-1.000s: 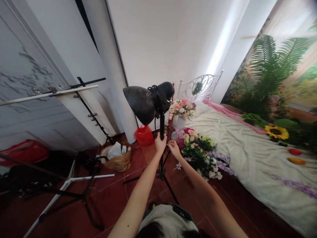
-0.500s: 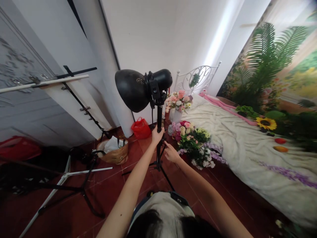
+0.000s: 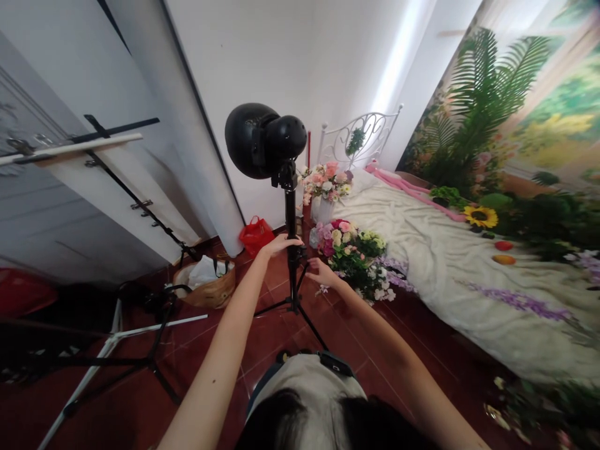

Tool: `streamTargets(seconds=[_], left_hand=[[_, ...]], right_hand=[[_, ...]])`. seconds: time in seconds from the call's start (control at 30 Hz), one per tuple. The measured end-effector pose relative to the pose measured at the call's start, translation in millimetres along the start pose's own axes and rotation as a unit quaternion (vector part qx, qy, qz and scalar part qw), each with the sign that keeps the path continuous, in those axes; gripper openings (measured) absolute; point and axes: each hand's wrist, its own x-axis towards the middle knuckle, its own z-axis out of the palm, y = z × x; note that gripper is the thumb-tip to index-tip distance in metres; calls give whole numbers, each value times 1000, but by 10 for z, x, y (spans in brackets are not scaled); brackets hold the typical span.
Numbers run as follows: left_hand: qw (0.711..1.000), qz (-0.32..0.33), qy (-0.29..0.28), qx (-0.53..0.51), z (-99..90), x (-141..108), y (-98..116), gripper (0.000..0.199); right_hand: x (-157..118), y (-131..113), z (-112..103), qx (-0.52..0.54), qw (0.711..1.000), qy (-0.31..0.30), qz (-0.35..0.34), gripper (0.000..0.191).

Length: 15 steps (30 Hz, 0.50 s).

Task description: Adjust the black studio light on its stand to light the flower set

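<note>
A black studio lamp (image 3: pixel 265 140) tops a black light stand (image 3: pixel 291 215) in front of me. My left hand (image 3: pixel 284 244) reaches the pole from the left, its fingers loosely extended and lying across it rather than wrapped round. Close to the right of the pole is my right hand (image 3: pixel 322 274), fingers apart and slightly curled, with nothing in it. The stand's tripod legs spread on the red tiled floor (image 3: pixel 262 337) below my hands.
Artificial flowers (image 3: pixel 349 250) stand just right of the stand, beside a bed with a cream blanket (image 3: pixel 403 219). On the left are a red bag (image 3: pixel 255 235), a wicker basket (image 3: pixel 213 289), a white stand (image 3: pixel 115 337) and a clamped backdrop frame (image 3: pixel 126 187).
The lamp head has turned and now shows more of its rear. My left hand's grip on the pole has loosened. My right hand's fingers have spread. The view has shifted.
</note>
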Motion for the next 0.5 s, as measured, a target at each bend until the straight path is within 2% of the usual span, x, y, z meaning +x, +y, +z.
streamTargets(seconds=[0.07, 0.13, 0.27, 0.4, 0.47, 0.5], left_hand=[[999, -21, -40, -25, -25, 24, 30, 29], [996, -38, -75, -32, -53, 52, 58, 25], [995, -46, -85, -22, -95, 92, 83, 20], [999, -12, -34, -10, -105, 38, 86, 25], [1000, 22, 16, 11, -97, -29, 89, 29], [997, 43, 61, 25, -87, -66, 88, 31]], right_hand=[[189, -192, -51, 58, 996, 41, -56, 55], [348, -371, -84, 89, 992, 49, -76, 57], [565, -532, -99, 57, 998, 15, -23, 48], [665, -470, -51, 67, 997, 11, -30, 44], [686, -439, -6, 70, 997, 33, -29, 44], [694, -434, 22, 70, 996, 44, -28, 44]])
